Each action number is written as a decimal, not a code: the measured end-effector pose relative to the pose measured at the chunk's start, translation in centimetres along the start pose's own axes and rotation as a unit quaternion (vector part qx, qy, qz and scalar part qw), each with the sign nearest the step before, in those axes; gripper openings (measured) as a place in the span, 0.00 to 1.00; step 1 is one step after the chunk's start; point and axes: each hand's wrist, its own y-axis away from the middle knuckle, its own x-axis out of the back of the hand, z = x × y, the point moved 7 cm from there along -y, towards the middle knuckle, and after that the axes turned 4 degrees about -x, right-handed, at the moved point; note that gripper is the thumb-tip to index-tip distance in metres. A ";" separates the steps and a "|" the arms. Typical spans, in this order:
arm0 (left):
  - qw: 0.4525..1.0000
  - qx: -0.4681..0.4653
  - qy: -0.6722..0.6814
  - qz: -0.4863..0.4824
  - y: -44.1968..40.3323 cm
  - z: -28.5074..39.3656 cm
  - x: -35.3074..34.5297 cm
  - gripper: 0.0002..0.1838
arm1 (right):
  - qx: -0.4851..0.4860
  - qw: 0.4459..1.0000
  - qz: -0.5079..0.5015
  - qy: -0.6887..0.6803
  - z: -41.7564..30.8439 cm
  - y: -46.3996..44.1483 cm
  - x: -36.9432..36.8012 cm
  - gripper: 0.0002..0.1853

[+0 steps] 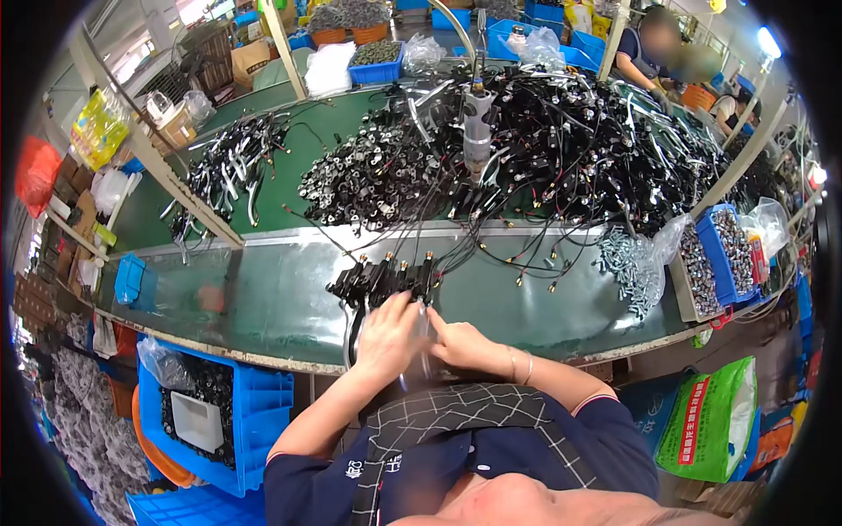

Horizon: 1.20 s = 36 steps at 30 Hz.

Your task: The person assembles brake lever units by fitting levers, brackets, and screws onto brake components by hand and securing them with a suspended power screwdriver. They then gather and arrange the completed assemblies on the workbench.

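In front of my body, at the bench's front edge, both hands are close together over a small row of black brake levers with brass-tipped cables. My left hand is closed around a brake lever, whose silver blade is smeared by motion. From the other side my right hand grips the same lever, its fingers curled and the index finger stretched along it. The fingers partly hide the lever's black body. Another silver blade hangs over the edge, left of my left hand.
A large heap of black brake levers with cables lies behind, beside a pile of small clamp parts. Loose bolts and a blue bin of metal parts are at right. A blue crate stands lower left. A co-worker is at back right.
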 end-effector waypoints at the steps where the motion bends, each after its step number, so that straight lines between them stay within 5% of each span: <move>1: 0.996 -0.088 -0.024 0.022 -1.1 0.9 0.0 0.30 | 0.020 1.000 -0.010 -0.006 0.6 -0.2 1.3 0.32; 4: 0.988 -0.126 -0.082 -0.029 -3.0 0.1 -2.1 0.22 | -0.027 0.996 0.046 0.075 6.8 -1.8 8.7 0.12; 6: 0.986 -0.139 -0.092 -0.014 -3.3 -0.8 -2.8 0.14 | -0.156 0.963 0.201 0.093 12.8 -3.0 16.9 0.11; 9: 0.988 -0.139 -0.068 -0.018 -3.9 -2.1 -2.7 0.11 | -0.144 0.901 0.394 0.110 16.9 -7.0 25.1 0.11; 11: 0.989 -0.126 -0.082 -0.007 -4.2 -3.0 -2.8 0.12 | -0.114 0.915 0.324 0.213 16.7 -12.6 26.3 0.10; 14: 0.991 -0.113 -0.066 -0.010 -4.4 -3.5 -2.8 0.13 | 0.112 0.879 0.410 -0.218 24.8 -22.7 24.9 0.07; 16: 0.991 -0.116 -0.069 -0.018 -4.4 -3.5 -2.8 0.13 | 0.043 0.904 0.424 -0.038 25.7 -26.3 24.7 0.06; 17: 0.991 -0.115 -0.063 -0.021 -4.4 -3.6 -3.0 0.13 | -0.013 0.870 0.449 0.204 24.4 -27.2 24.1 0.05; 18: 0.992 -0.114 -0.058 -0.021 -4.4 -3.7 -3.0 0.13 | -0.070 0.780 0.447 0.432 23.1 -28.2 23.1 0.04; 22: 0.992 -0.113 -0.050 -0.020 -4.4 -3.7 -3.1 0.12 | -0.133 0.877 0.408 0.218 25.7 -29.8 23.3 0.08; 26: 0.992 -0.118 -0.048 -0.015 -4.2 -3.7 -3.1 0.12 | -0.152 0.897 0.413 0.045 33.5 -36.0 21.6 0.13; 29: 0.991 -0.122 -0.052 -0.001 -4.2 -3.6 -2.8 0.13 | -0.205 0.901 0.327 0.196 19.6 -26.2 24.9 0.12; 31: 0.990 -0.128 -0.061 0.007 -4.2 -3.7 -2.8 0.14 | -0.253 0.883 0.220 0.328 17.0 -25.4 25.2 0.13; 36: 0.990 -0.128 -0.056 0.022 -4.2 -3.6 -2.6 0.14 | -0.323 0.890 0.231 0.222 18.9 -24.8 25.4 0.14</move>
